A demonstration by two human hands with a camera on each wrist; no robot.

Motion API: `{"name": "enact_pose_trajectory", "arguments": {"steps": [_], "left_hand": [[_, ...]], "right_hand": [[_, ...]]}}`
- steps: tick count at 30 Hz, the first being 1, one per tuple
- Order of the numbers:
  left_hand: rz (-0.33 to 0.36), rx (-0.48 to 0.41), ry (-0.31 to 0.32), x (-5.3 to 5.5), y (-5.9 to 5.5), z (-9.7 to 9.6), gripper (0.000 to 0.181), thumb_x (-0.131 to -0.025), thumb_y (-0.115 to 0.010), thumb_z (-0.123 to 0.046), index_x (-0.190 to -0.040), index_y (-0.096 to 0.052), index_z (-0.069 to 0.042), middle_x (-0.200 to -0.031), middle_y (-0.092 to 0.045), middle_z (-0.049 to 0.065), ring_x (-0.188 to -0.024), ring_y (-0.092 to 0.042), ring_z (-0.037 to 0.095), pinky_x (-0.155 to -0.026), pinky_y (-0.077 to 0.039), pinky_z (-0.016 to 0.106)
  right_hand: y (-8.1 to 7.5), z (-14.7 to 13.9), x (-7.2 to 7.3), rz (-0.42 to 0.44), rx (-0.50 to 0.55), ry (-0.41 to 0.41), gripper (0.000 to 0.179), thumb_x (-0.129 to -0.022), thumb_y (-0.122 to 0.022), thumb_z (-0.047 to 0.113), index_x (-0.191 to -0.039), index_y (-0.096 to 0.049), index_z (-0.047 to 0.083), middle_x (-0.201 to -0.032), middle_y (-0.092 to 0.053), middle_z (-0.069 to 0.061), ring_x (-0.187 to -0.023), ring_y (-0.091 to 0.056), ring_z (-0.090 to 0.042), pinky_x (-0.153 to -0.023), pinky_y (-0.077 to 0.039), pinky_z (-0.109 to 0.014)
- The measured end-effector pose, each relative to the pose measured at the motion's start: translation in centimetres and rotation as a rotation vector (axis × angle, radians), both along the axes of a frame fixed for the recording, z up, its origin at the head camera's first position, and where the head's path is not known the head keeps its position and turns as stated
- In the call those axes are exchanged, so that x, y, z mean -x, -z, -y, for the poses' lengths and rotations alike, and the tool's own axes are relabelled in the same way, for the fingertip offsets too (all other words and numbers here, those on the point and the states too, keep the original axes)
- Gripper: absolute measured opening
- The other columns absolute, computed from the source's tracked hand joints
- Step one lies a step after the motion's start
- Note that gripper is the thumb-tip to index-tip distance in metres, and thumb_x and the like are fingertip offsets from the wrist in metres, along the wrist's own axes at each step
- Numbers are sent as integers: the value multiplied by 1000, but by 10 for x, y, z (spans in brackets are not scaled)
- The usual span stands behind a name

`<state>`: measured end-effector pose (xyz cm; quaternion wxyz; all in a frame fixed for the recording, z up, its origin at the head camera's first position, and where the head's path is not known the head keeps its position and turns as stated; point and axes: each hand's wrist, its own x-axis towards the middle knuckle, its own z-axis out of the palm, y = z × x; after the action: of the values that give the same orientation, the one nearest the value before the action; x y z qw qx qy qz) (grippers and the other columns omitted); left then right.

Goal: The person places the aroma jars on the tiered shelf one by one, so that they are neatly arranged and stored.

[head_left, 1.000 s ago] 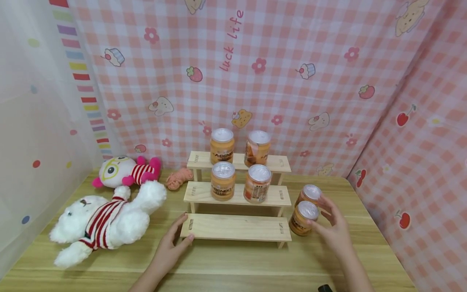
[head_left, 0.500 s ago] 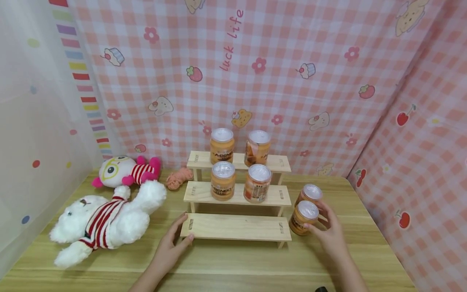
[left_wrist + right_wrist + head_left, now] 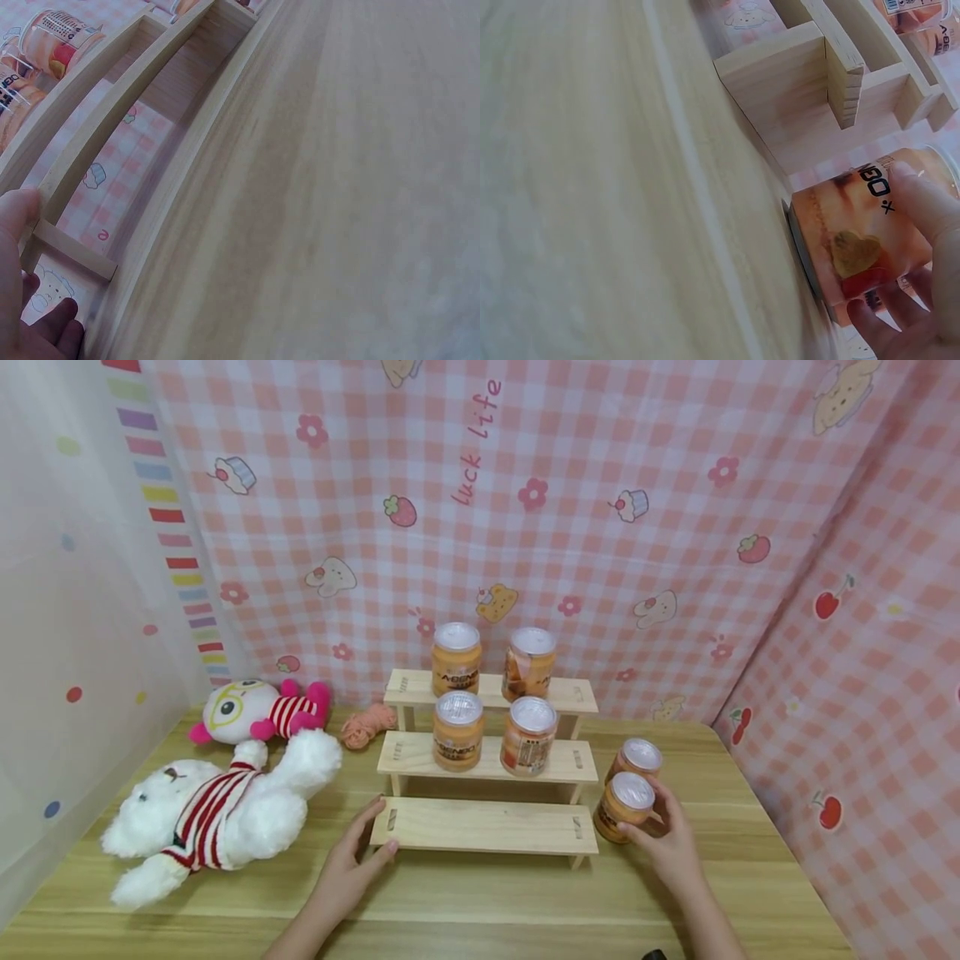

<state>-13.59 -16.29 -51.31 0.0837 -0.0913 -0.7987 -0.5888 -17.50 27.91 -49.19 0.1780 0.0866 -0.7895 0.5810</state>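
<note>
Orange can (image 3: 624,810) with a silvery pull-top, upright on the bench (image 3: 480,902) just beside the right end of the stepped wooden rack (image 3: 486,827); right hand (image 3: 667,847) curled round its far side, thumb and fingers (image 3: 922,202) pressed to the label. Judged rigid, smooth-walled and moderately heavy if full; likely slippery on the printed wrap, so best taken round the mid-body rather than by the rim. Second can (image 3: 636,758) directly behind, close enough to be knocked on a lift. Left hand (image 3: 351,860) resting with straight fingers against the left end of the rack's lowest step, holding nothing. Lowest step bare; four more cans (image 3: 459,731) in pairs on the middle and top steps. Rack's right leg (image 3: 780,97) close beside the held can. White plush toy (image 3: 210,814), smaller pink-limbed plush (image 3: 258,710) and orange yarn bundle (image 3: 369,727) on the bench's left side, well apart from the grip.
</note>
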Motion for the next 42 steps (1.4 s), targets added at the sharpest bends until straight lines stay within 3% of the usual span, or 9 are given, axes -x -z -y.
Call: {"name": "enact_pose_trajectory", "arguments": {"steps": [6,13,18,22,25,29,33,36,42], "left_hand": [[-7,-14,3,1,-1,0,60,-91,-68,-23,-144,-41,-11,-152,-31,13,-137,-27,32,-102,-21,10],[12,-5,-1,0,-1,0,62,-91,-68,-25,-144,-41,-12,-152,-31,13,-137,-27,32,-108,-22,34],[18,-1,-11,-1,-1,0,62,-90,-68,-25,-144,-41,-12,-152,-31,13,-137,-27,32,-107,-22,23],[17,8,-12,-2,-1,-1,62,-90,-69,-25,-144,-41,-11,-152,-32,13,-137,-28,31,-108,-24,32],[16,13,-17,-3,-1,-1,62,-90,-69,-25,-144,-41,-11,-152,-32,13,-136,-29,32,-108,-24,43],[10,15,-17,-2,-2,-1,61,-90,-68,-24,-144,-41,-12,-152,-31,13,-137,-28,32,-108,-23,44],[6,14,-12,-1,-2,-1,61,-91,-68,-24,-144,-41,-12,-152,-32,14,-137,-28,32,-108,-23,44],[3,15,-11,0,-1,0,61,-91,-68,-24,-144,-41,-12,-151,-32,14,-136,-29,32,-108,-24,38],[-14,-2,-5,0,0,0,61,-90,-69,-22,-143,-42,-10,-151,-33,15,-136,-29,33,-101,-23,12]], "right_hand": [[1,2,1,13,13,18,78,-75,-74,-13,-142,-35,-3,-132,-45,-23,-110,-48,2,-88,-45,-12],[1,2,-1,38,17,63,77,-75,-76,-11,-140,-38,-1,-130,-47,-21,-106,-49,0,-87,-45,-11],[-2,4,-2,35,33,108,75,-73,-77,-12,-138,-41,-1,-126,-48,-9,-104,-51,-2,-84,-47,-12],[-8,5,-4,21,36,163,74,-71,-78,-13,-136,-44,0,-117,-49,3,-101,-52,-3,-80,-48,-11],[-22,9,-10,3,33,181,74,-69,-77,-16,-134,-44,-2,-111,-50,5,-97,-53,-3,-77,-49,-12],[-49,18,-23,-25,24,196,72,-68,-74,-20,-132,-43,-6,-108,-50,6,-94,-52,-4,-76,-48,-12],[-50,14,-21,-50,4,210,74,-66,-75,-20,-132,-45,-3,-108,-52,8,-96,-52,-5,-76,-45,-12],[-45,10,-18,-85,-28,214,77,-63,-78,-19,-132,-47,-1,-109,-53,9,-97,-53,-4,-76,-45,-12],[-60,24,-28,-144,-56,160,79,-58,-81,-18,-129,-51,0,-109,-57,8,-97,-55,-6,-76,-47,-12]]}}
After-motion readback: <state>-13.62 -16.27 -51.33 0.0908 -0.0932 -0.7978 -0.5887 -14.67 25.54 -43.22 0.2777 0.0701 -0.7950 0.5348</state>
